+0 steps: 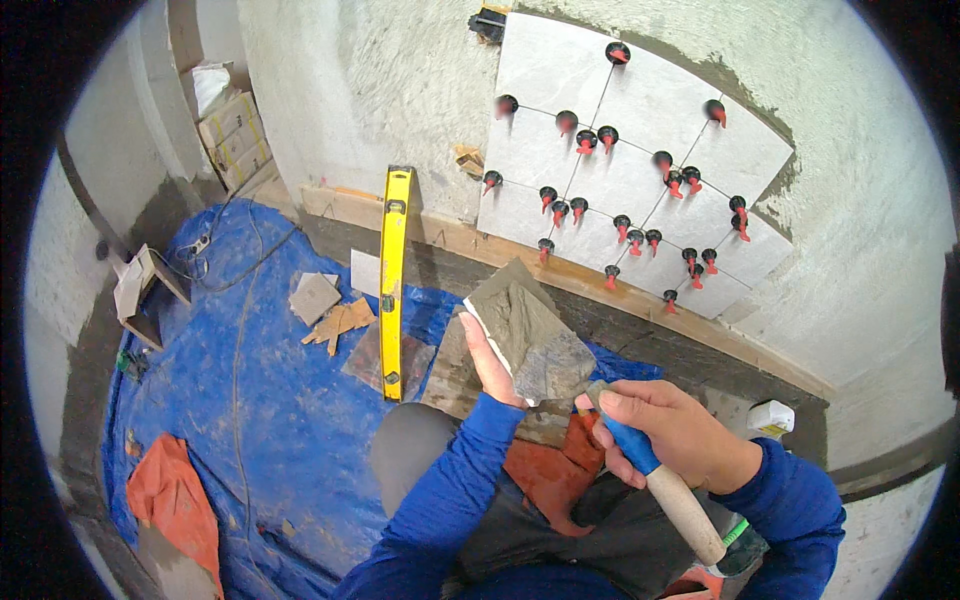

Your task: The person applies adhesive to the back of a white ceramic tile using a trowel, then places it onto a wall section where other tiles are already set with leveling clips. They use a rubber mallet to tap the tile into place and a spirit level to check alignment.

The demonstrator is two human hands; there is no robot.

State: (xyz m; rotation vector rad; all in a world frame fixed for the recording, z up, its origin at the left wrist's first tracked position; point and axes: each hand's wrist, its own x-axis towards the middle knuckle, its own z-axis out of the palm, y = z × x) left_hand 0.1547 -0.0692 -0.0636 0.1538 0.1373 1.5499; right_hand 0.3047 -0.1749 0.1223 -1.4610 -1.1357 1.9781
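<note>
My left hand (487, 362) supports a tile (468, 304) by its left edge, with the fingers hidden underneath. Grey mortar (520, 312) covers much of the tile's upward face. My right hand (690, 428) is wrapped round a trowel (685, 510), whose pale handle has a blue band near the blade end. The trowel's grey blade (556, 372) appears to lie against the mortar at the tile's near right part. Beyond, light grey tiles (655, 90) are fixed on the wall, with several black and red levelling clips (635, 240) along their joints.
A yellow spirit level (393, 290) leans against the wall, left of the held tile. A wooden batten (420, 225) runs below the wall tiles. Blue tarp (300, 420) covers the floor, with cardboard scraps (338, 325) and an orange cloth (175, 490) on it. Boxes (235, 140) stand at far left.
</note>
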